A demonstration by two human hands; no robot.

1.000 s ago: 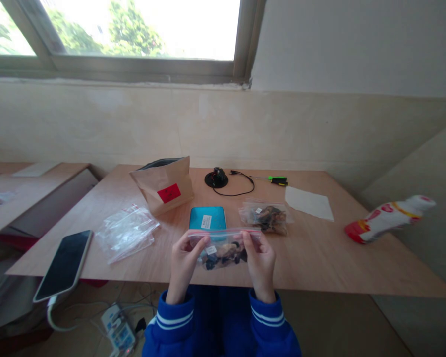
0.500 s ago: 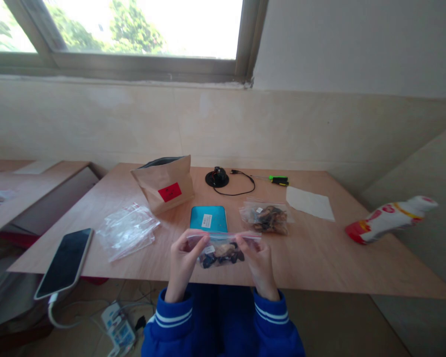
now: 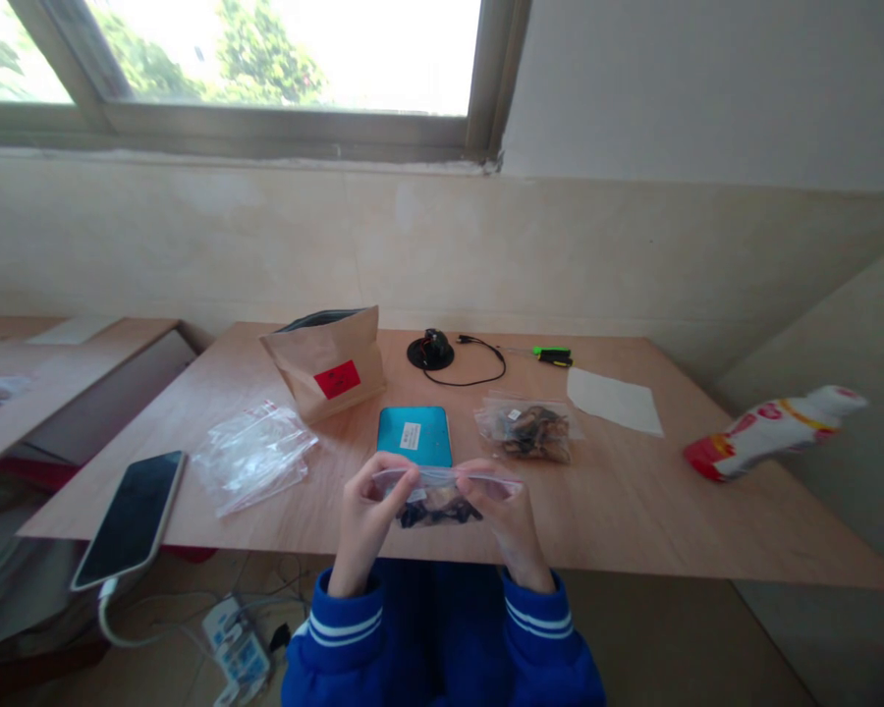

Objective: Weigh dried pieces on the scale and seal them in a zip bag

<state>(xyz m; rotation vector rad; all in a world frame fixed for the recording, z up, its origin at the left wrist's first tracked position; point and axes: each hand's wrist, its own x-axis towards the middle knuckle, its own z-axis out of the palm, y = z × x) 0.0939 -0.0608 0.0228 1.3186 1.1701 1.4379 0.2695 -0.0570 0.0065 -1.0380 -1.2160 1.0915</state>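
Clear plastic zip bag (image 3: 438,499) hangs pinched along its top edge between both hands, over the near edge of the desk (image 3: 619,511), with dark lumpy pieces (image 3: 434,514) gathered low in the bag, just under the fingers (image 3: 405,479). The left hand (image 3: 368,516) and right hand (image 3: 507,509) each hold narrow and firm on one end of the zip strip (image 3: 446,479), leaving only a short stretch between them. The step in hand looks like work on that strip (whether it is sealed cannot be told from here), and this grip seems to call for pressing along it from end to end. Just beyond the fingers lies a teal box (image 3: 414,436), and past the right hand sits a second zip bag (image 3: 528,434) of similar pieces. Left of the left hand lies a crumpled clear bag (image 3: 254,459), with a phone (image 3: 133,518) farther out, while a brown paper bag (image 3: 324,363) with a red label stands beyond.
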